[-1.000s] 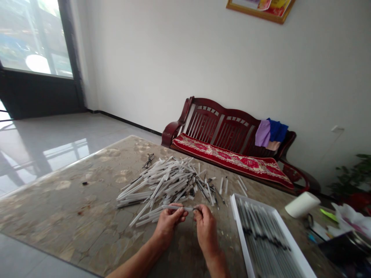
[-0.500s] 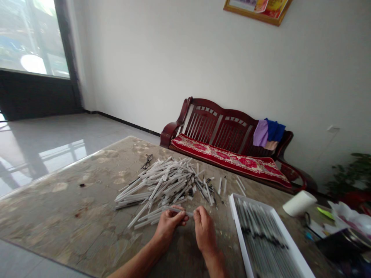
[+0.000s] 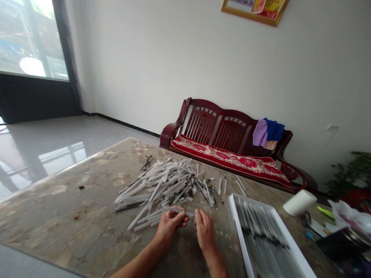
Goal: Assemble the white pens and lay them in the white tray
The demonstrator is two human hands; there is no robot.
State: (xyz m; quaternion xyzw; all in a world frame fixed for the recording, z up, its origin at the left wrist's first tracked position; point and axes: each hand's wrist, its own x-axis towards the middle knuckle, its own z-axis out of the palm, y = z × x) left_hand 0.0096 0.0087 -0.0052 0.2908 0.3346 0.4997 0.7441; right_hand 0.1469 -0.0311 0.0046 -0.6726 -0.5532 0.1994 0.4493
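My left hand (image 3: 169,228) is closed, thumb and fingers pinching a slim, whitish translucent pen (image 3: 189,214) just in front of the pile. The pen points to the right, and its right end meets the fingertips of my right hand (image 3: 205,231), which are pressed together on it. Beyond both hands lies a loose heap of similar pens (image 3: 162,179), white and clear with some dark parts. To the right of my right hand, a white open box (image 3: 242,243) holds many slim pens in tidy rows, with a dark band across their middle.
Glasses (image 3: 146,163) lie behind the heap on the patterned table (image 3: 101,173). Right of the box are a white roll (image 3: 300,202), a dark cup (image 3: 337,243) and a plastic bag (image 3: 352,216). A red wooden bench (image 3: 208,116) stands past the table's far edge.
My hands stay in nearly the same place with the pen between them. The fingers of my right hand have shifted slightly to the right. The heap and box look the same.
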